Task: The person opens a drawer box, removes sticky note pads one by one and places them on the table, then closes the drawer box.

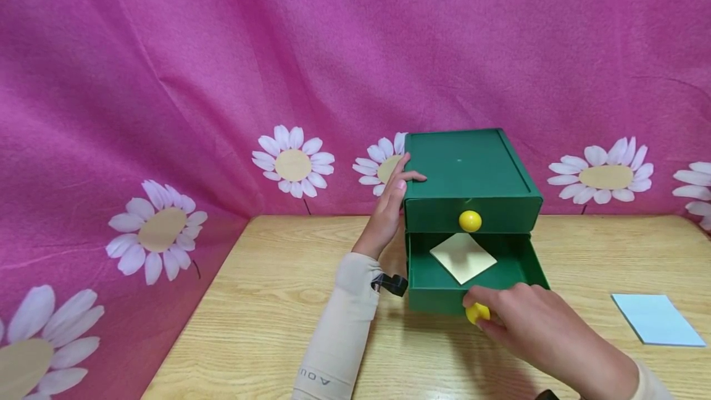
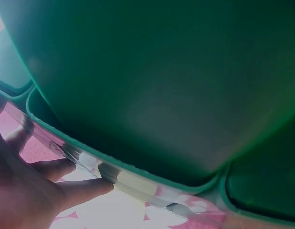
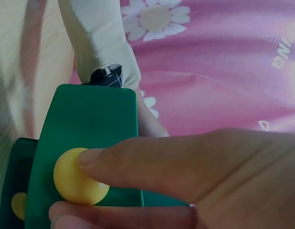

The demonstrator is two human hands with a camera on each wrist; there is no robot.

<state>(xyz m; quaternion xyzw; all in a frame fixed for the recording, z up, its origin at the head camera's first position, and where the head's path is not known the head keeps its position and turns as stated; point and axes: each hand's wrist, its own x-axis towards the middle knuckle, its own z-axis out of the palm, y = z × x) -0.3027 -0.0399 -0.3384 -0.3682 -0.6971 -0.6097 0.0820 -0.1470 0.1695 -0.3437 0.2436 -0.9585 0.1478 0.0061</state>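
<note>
A green drawer cabinet stands on the table with a yellow knob on its closed top drawer. Beneath that, a drawer is pulled out, and a pale yellow square of note paper lies inside. My right hand pinches this drawer's yellow knob between thumb and fingers. My left hand rests against the cabinet's left side, fingers extended, one over the top edge. In the left wrist view, the left hand lies beside the green wall.
A light blue square of note paper lies on the wooden table, right of the cabinet. Pink cloth with white daisies hangs behind and to the left. In the right wrist view, another green front carries a yellow knob.
</note>
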